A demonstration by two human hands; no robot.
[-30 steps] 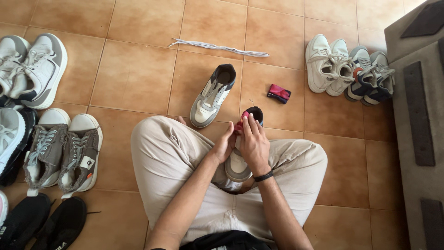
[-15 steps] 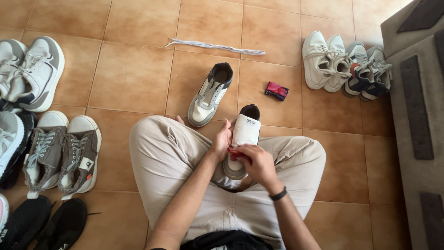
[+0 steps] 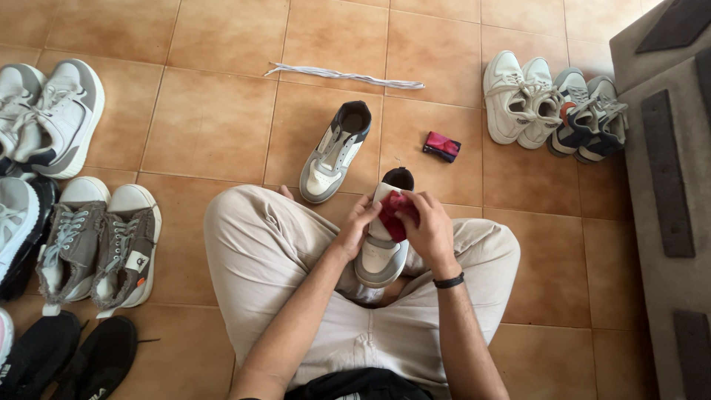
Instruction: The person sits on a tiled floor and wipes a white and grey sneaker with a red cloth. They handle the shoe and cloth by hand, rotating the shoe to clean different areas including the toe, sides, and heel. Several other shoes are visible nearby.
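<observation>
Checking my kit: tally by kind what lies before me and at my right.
Shoes: 6, one held, one on the floor, four at right.
White lace: 1.
Red bundles: 2, one held, one on the floor.
Total: 9.

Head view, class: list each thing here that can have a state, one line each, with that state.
Shoe in the lap: unlaced, held by the left hand.
Red lace: bunched on that shoe's tongue, pinched by the right hand.
Grey shoe on the floor: unlaced, lying free.
White lace: loose, stretched out on the tiles.
Red bundle: folded, untouched.
White pair: laced.
Grey pair: laced.
</observation>
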